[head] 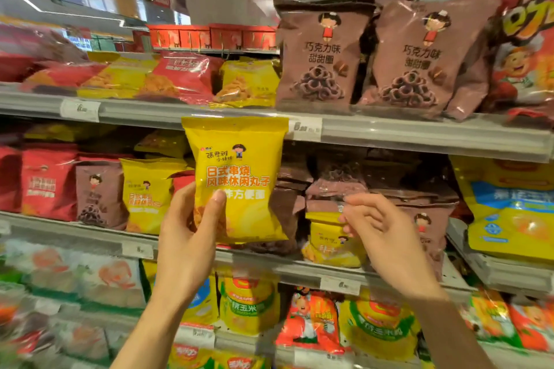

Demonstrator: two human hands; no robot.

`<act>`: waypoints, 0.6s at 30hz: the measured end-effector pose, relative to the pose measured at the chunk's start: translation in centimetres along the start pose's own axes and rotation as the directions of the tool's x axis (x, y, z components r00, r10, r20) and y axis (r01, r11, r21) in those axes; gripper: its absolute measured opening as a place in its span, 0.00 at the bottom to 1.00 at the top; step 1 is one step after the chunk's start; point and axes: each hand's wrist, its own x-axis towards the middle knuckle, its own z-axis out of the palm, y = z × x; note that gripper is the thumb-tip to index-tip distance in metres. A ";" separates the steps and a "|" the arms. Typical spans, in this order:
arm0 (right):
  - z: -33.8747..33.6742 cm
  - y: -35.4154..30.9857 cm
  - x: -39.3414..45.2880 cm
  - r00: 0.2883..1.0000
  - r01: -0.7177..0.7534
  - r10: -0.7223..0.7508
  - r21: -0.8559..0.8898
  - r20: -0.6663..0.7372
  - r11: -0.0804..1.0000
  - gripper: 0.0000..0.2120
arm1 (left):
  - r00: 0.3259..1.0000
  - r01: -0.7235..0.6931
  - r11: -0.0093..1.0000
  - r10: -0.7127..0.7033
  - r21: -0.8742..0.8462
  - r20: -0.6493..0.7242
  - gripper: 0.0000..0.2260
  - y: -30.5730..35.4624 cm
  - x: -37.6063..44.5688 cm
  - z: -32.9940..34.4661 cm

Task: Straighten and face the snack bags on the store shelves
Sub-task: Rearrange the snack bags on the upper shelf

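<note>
left hand (192, 219) gripping yellow bag (239, 171) (upright), shelves (389, 132)

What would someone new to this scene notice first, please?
The yellow snack bag held up mid-frame in the left hand, in front of the middle shelf. Next, two upright brown chocolate-ring bags on the upper shelf, and the right hand reaching toward the slumped brown bags below.

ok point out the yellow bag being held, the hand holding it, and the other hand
yellow bag (236, 165), head view, on the printed front above the thumb
left hand (187, 237), head view, on the back of the hand gripping the bag
right hand (386, 237), head view, on the back of the hand, holding nothing
</note>
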 end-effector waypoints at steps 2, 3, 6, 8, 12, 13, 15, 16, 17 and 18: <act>2.8 -0.3 -0.6 0.999 -0.006 0.005 -0.012 -0.044 1.000 0.04 | 1.000 0.004 1.000 -0.004 -0.014 0.022 0.15 -0.8 1.2 -2.5; 4.4 -0.5 -1.0 0.998 -0.008 0.007 -0.018 -0.065 1.000 0.04 | 0.999 0.003 1.000 -0.003 -0.020 0.032 0.16 -1.2 1.9 -3.9; 9.5 -1.2 -1.7 0.992 -0.007 0.003 -0.032 -0.129 0.999 0.04 | 0.999 -0.005 0.999 0.007 -0.049 0.051 0.20 -2.4 4.5 -8.5; 12.9 -2.2 -1.8 0.987 -0.006 0.002 -0.024 -0.159 1.000 0.05 | 0.997 -0.013 0.999 0.017 -0.048 0.075 0.21 -3.1 6.5 -11.5; 18.7 -4.4 -1.5 0.981 0.025 -0.026 -0.007 -0.192 1.000 0.05 | 0.993 -0.018 0.997 0.026 -0.071 0.118 0.09 -3.4 10.6 -16.5; 19.8 -4.9 -1.4 0.980 0.037 -0.039 -0.012 -0.195 0.999 0.05 | 0.991 -0.028 0.997 0.036 -0.070 0.126 0.06 -3.3 11.6 -17.5; 21.6 -6.3 -0.9 0.979 0.052 -0.060 -0.046 -0.196 0.998 0.06 | 0.991 -0.042 0.996 0.052 -0.079 0.127 0.06 -3.3 13.3 -19.1; 22.2 -7.1 -0.7 0.977 0.059 -0.071 -0.064 -0.201 0.996 0.06 | 0.991 -0.049 0.995 0.060 -0.089 0.122 0.09 -3.2 14.1 -19.6; 22.7 -7.8 -0.4 0.974 0.067 -0.083 -0.081 -0.213 0.994 0.05 | 0.991 -0.057 0.994 0.068 -0.091 0.117 0.12 -3.1 14.9 -20.1; 23.2 -8.5 0.0 0.971 0.077 -0.098 -0.101 -0.218 0.992 0.05 | 0.991 -0.063 0.994 0.073 -0.093 0.112 0.13 -2.9 15.6 -20.4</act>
